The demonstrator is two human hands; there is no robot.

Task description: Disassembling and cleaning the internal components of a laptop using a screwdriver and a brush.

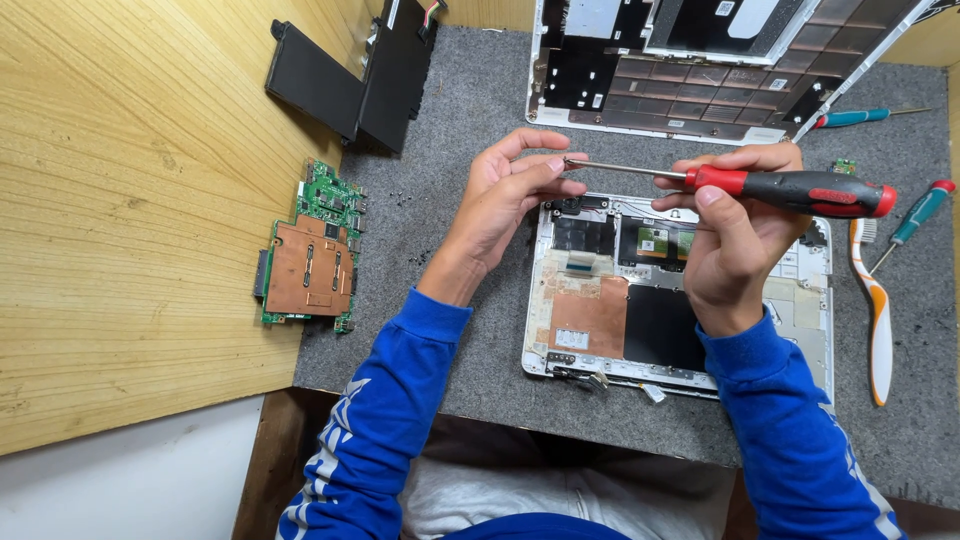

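Red and black, the screwdriver (pixel 790 188) lies level in the air, pinched in the closed fingers of the right hand (pixel 735 245) near where the handle meets the metal. Its thin metal shaft (pixel 625 169) points across to the left hand (pixel 505 195). The fingers of that hand are curled in and meet at the tip of the shaft — the tip itself is too small to make out, and I cannot tell if anything is held there.

Both hands hover over an opened laptop base (pixel 800 300) with a white rim. A copper-coloured plate (pixel 590 315) shows inside it. The right hand and its blue sleeve (pixel 790 440) hide part of the middle.

All of this sits on a grey felt mat (pixel 480 330). Tiny dark screws (pixel 405 195) lie loose on the mat by the left hand. On the right are a white and orange brush (pixel 878 320) and two small teal screwdrivers (pixel 920 212) — one is cut off by the edge. At the top, a keyboard panel (pixel 700 95) is only partly in view. A flat black battery (pixel 345 85) and a green circuit board (pixel 312 255) rest at the left, where the mat meets the wooden table (pixel 130 200).
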